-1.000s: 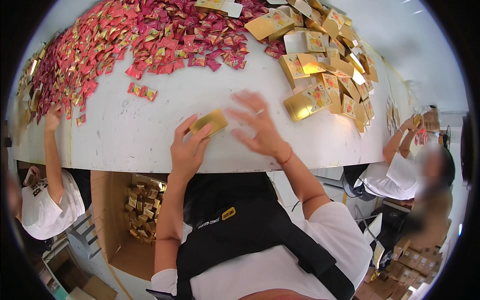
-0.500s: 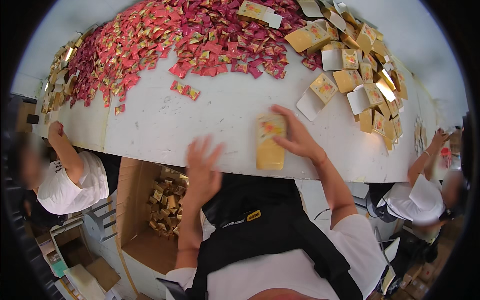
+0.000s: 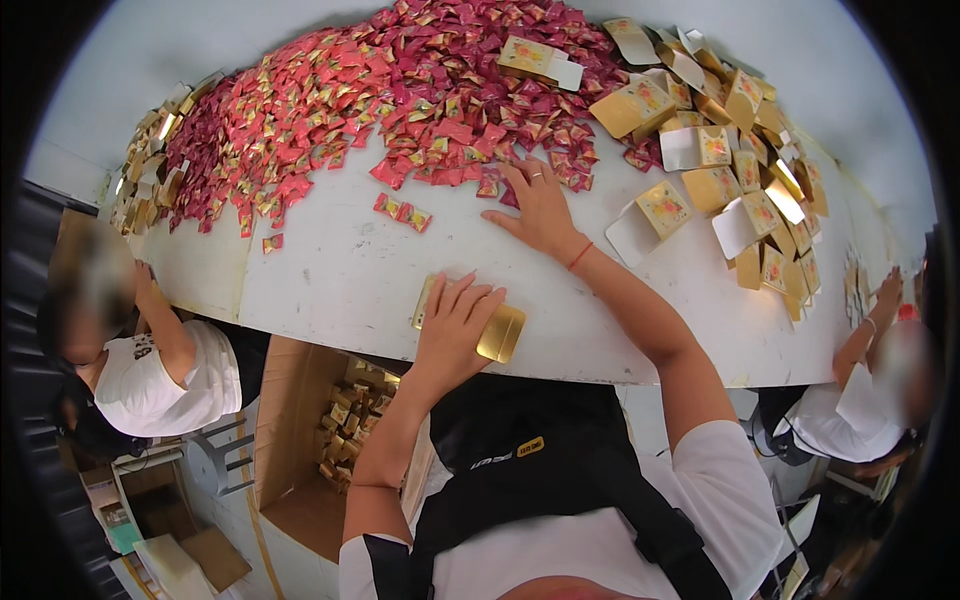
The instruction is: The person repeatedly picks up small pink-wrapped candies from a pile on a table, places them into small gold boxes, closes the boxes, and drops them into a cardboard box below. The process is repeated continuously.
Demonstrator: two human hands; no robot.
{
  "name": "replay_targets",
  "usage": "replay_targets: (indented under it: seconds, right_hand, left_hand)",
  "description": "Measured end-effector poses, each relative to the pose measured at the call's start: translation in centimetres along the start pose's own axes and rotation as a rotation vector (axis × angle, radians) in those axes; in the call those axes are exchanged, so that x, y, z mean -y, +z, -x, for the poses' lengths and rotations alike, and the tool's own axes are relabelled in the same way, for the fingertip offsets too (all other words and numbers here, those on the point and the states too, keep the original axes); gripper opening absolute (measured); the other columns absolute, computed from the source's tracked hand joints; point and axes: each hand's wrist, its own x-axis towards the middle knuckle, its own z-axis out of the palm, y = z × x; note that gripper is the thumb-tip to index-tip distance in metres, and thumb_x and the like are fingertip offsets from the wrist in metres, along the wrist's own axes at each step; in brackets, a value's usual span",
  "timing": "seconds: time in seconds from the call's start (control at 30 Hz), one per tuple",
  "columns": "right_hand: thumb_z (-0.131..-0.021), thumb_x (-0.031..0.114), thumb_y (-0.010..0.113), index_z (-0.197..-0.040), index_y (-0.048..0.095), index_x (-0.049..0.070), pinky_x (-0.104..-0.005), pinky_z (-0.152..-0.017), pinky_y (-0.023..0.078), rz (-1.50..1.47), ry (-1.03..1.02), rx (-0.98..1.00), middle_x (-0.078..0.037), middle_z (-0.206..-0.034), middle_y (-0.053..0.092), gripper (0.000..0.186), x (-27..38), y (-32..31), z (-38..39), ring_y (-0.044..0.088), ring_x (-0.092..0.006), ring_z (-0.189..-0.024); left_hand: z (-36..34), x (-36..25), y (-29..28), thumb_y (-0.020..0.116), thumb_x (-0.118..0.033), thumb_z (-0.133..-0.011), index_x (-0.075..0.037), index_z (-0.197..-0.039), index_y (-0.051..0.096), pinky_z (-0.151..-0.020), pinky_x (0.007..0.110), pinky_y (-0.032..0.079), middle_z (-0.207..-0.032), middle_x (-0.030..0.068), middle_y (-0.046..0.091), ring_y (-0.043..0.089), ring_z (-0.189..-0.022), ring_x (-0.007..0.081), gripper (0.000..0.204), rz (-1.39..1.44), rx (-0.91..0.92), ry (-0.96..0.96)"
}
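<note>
My left hand (image 3: 452,338) lies over a small gold carton (image 3: 503,336) near the table's front edge, its fingers wrapped across the top. The carton rests tilted on the white table, and much of it is hidden under the hand. Farther out, my right hand (image 3: 543,212) reaches to the near edge of a heap of pink and magenta wrapped sweets (image 3: 440,145). Its fingers are apart, with the tips at a few magenta packets and nothing seen in the grasp. Two loose pink packets (image 3: 402,212) lie left of that hand.
Gold cartons with white flaps (image 3: 740,190) pile up at the right. One open carton (image 3: 540,58) sits on the sweets. Below the table, a large cardboard box (image 3: 300,450) holds several gold cartons. Co-workers in white shirts sit at the left (image 3: 165,375) and right (image 3: 850,415).
The gold carton has passed from my right hand to my left, turning onto a slant. My right hand has moved forward to the sweets. The whole view has shifted slightly.
</note>
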Motion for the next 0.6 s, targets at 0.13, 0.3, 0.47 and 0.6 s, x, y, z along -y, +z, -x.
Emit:
replay_targets:
  seconds: [0.13,0.3,0.47,0.6]
  right_hand:
    - [-0.079,0.033,0.076,-0.112,0.060,0.009,-0.0478,-0.088,0.045,0.024,-0.058,0.037,-0.015,-0.115,0.055,0.044,0.1,1.7,-1.8,0.051,-0.0339,-0.108]
    - [-0.078,0.016,0.071,-0.095,0.059,0.006,-0.0429,-0.080,0.048,-0.036,0.060,-0.028,-0.014,-0.103,0.055,0.023,1.4,2.3,-1.6,0.055,-0.0334,-0.096]
    - [-0.080,0.009,0.062,-0.125,0.056,0.008,-0.0466,-0.095,0.038,-0.058,-0.170,0.020,-0.015,-0.115,0.053,0.046,2.7,3.4,-1.1,0.047,-0.0330,-0.111]
    - [-0.086,0.028,0.064,-0.128,0.054,0.006,-0.0454,-0.097,0.035,0.035,-0.206,0.052,-0.015,-0.122,0.051,0.049,3.7,4.7,-2.2,0.044,-0.0333,-0.116]
  left_hand:
    - [0.9,0.6,-1.0,0.088,-0.049,-0.056,-0.012,-0.130,0.047,-0.114,0.058,0.023,-0.122,0.0087,0.051,0.047,-0.120,0.0334,0.093,0.062,-0.265,-0.089]
    - [2.6,3.2,1.3,0.090,-0.061,-0.049,-0.006,-0.129,0.030,-0.108,0.053,0.033,-0.123,0.0113,0.045,0.048,-0.111,0.0261,0.115,0.640,-0.932,-0.183]
    - [2.1,2.9,3.2,0.091,-0.059,-0.053,-0.006,-0.131,0.019,-0.101,0.042,0.041,-0.131,0.0128,0.035,0.041,-0.119,0.0236,0.118,0.799,-1.067,-0.460]
    - [2.4,2.8,3.7,0.096,-0.041,-0.054,-0.004,-0.136,0.016,-0.101,0.040,0.041,-0.133,0.0132,0.033,0.041,-0.120,0.0236,0.120,0.870,-1.092,-0.459]
